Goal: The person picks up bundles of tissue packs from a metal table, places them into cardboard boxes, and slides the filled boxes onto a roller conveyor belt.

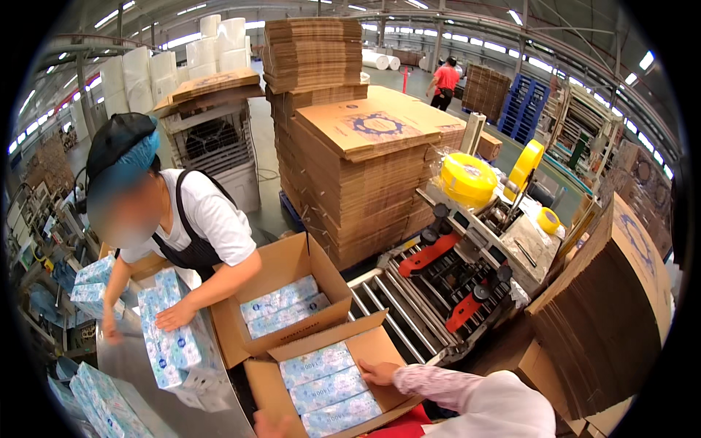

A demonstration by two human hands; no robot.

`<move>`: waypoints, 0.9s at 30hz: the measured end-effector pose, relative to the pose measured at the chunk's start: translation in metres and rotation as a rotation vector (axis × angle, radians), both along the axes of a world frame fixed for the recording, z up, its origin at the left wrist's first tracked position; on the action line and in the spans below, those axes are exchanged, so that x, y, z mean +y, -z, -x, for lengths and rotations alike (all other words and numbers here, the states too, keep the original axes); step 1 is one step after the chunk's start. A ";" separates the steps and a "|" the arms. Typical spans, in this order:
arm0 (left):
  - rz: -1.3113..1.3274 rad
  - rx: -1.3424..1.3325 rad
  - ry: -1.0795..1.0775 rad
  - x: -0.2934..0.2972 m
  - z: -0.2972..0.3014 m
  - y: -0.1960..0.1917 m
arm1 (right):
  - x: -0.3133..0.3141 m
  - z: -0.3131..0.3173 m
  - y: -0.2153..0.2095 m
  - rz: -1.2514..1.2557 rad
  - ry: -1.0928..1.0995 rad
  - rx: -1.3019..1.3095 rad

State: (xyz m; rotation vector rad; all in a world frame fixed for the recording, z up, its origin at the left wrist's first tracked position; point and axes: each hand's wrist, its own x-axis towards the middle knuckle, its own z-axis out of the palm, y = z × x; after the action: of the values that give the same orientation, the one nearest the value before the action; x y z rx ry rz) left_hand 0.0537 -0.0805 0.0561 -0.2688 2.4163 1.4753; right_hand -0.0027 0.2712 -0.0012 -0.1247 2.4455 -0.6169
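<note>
In front of me stands an open cardboard carton (387, 343) with three blue-and-white floral tissue packs (330, 389) showing side by side in it. My right hand (377, 373) reaches into the carton from the right, its fingers stretched out at the ends of the packs by the inner wall. My left hand (271, 425) is at the lower edge, beside the carton's near left side; it is blurred and its fingers are hard to make out. Just beyond stands a second open carton (296, 257), with similar tissue packs (285, 303) low inside.
At left a co-worker (197, 219) leans over a metal table (131, 358), one hand (176, 315) on a row of tissue packs. A roller conveyor (383, 310) leads to a taping machine (467, 270) with yellow tape rolls (468, 179). Flattened cartons (599, 306) are stacked right.
</note>
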 end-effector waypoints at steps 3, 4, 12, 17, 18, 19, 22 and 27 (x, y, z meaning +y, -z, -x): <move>-0.023 0.253 0.879 0.052 -0.015 0.030 | -0.020 0.034 0.001 -0.038 -0.127 0.001; -0.031 0.129 1.051 0.071 -0.006 0.041 | -0.017 0.037 0.016 -0.005 -0.128 0.024; 0.683 0.432 0.643 0.065 0.053 0.070 | -0.005 0.059 0.010 0.269 -0.131 0.221; 0.323 0.499 0.318 0.053 0.054 0.098 | -0.022 0.109 -0.105 0.085 0.274 1.144; 0.263 0.530 0.251 0.057 0.055 0.101 | -0.014 0.109 -0.089 0.027 0.251 1.148; 0.215 0.548 0.178 0.055 0.053 0.105 | -0.022 0.093 -0.072 -0.113 0.214 1.172; -0.131 0.378 -0.042 0.046 0.049 0.109 | -0.034 0.012 -0.005 -0.186 0.206 1.156; -0.114 0.275 -0.092 0.059 0.050 0.107 | 0.006 -0.050 0.021 -0.141 -0.072 0.830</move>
State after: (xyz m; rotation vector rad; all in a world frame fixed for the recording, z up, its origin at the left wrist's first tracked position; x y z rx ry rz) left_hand 0.0036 -0.0218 -0.0508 -0.1624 2.5452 1.7878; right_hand 0.0473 0.2772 -0.0221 -0.4922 3.2478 -0.3976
